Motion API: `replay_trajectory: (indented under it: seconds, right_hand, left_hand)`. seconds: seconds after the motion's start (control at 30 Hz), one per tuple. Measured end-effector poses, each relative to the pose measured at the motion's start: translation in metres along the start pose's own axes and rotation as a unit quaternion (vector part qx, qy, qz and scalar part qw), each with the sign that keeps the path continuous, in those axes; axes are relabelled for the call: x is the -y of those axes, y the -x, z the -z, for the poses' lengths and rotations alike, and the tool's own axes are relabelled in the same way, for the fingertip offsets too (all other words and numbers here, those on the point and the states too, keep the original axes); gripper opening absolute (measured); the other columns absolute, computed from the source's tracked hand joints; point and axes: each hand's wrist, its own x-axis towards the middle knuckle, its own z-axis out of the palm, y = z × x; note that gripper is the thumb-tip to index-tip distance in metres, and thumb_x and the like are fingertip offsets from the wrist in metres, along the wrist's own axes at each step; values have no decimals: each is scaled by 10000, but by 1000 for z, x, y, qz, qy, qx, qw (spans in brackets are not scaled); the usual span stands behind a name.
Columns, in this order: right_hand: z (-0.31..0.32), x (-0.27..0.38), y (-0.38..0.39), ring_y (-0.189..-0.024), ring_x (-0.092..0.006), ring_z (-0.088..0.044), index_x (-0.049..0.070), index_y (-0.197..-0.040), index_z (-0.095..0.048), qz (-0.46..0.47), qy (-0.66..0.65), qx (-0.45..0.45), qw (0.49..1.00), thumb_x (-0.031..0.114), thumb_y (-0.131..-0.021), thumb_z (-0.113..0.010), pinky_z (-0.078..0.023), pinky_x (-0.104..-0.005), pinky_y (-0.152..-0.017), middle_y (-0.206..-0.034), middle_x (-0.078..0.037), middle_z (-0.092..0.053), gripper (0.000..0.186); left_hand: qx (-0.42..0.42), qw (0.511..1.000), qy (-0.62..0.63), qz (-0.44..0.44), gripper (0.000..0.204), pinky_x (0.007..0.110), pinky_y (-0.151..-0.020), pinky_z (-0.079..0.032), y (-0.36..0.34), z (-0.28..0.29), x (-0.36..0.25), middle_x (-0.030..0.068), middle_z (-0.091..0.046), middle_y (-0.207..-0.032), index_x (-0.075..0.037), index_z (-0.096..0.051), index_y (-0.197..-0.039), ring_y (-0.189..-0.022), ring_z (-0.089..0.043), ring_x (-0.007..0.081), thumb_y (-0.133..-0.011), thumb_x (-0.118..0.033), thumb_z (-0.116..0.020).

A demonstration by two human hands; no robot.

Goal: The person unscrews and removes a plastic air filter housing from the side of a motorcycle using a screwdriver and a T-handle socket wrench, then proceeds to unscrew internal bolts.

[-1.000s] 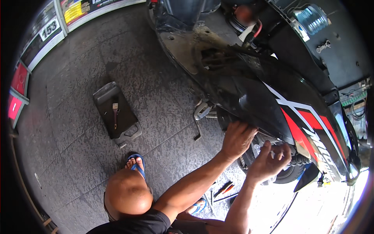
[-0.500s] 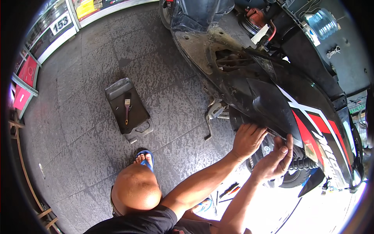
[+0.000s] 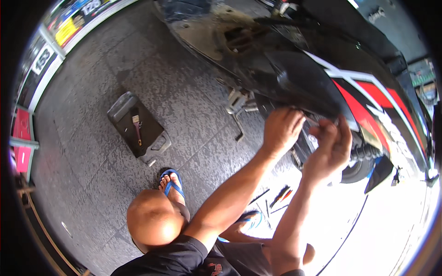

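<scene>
A scooter with a black side panel (image 3: 306, 83) and red and white striped bodywork stands to the right. My left hand (image 3: 282, 131) is at the panel's lower edge, its fingers pressed together and closed on that edge. Just right of it, my right hand (image 3: 329, 149) is raised to the same edge, near the rear shock absorber (image 3: 366, 153). Its fingers are bent and closed, with the fingertips against the panel's underside. They are slightly blurred, and what they hold, if anything, is hidden.
On the tiled floor to the left lies a dark tray-like cover (image 3: 149, 123) with a paintbrush (image 3: 137, 129) on it. The scooter's side stand (image 3: 238, 126) juts toward me. Several hand tools (image 3: 280, 197) lie by my sandalled foot (image 3: 251, 221). Display cases (image 3: 46, 60) line the far left.
The view has shifted, so the scooter and the dark cover sit further left and higher. Both hands stay at the panel edge; the right hand's fingers have moved up against it.
</scene>
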Motion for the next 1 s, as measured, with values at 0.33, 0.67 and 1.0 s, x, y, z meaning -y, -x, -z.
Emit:
replay_trajectory:
  seconds: [0.33,0.67,1.0]
  right_hand:
    - [0,-20,-10,-837,-238,-666,43,-1004,-681,263,136,60,953,-98,-837,-543,-552,-324,-755,-931,-106,-681,259]
    - [-9,-30,-8,-812,-250,-715,-22,-1253,-537,55,-264,35,962,112,-1008,-545,-592,-356,-776,-1060,-227,-690,280]
    - [3,-30,-8,-826,-278,-724,-28,-1160,-509,-9,-419,51,906,70,-986,-566,-624,-388,-770,-1016,-247,-690,207]
  left_hand:
    - [22,999,-29,-19,124,464,-835,-466,-11,4,-2,111,-651,-861,-74,-639,-855,-840,-614,326,-794,-124,-734]
    - [89,995,-1,48,144,439,-728,-508,-13,2,7,136,-647,-737,-55,-671,-774,-758,-631,330,-781,-166,-762]
    - [66,997,-16,-34,142,418,-707,-517,-12,1,13,85,-684,-811,-84,-689,-895,-754,-652,289,-817,-178,-759]
